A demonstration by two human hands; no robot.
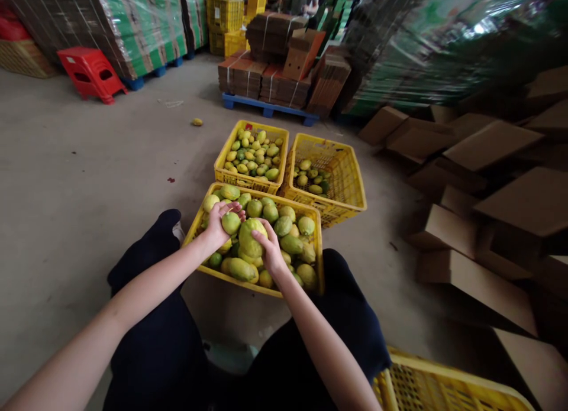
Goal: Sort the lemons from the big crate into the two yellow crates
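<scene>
The left hand (pixel 220 223) curls its fingers around a small round green fruit (pixel 231 222), holding it over the near yellow slatted plastic crate (pixel 195 225); the right hand (pixel 270 251) is cupped against the side of a large yellow-green fruit (pixel 249 236), gripping it just beside the small one, the two fruits close to touching; both sit above the heap of green and yellow fruit (pixel 284 236) that fills this crate, which stands on the grey concrete floor (pixel 89 162) between the person's dark-trousered knees (pixel 151 245); beyond it, side by side, stand a second yellow crate (pixel 222 162) full of smaller green fruit and a third yellow crate (pixel 350 186) holding only a few; a red plastic stool (pixel 91 73) stands far left; flattened brown cardboard boxes (pixel 488 145) lie heaped on the right.
</scene>
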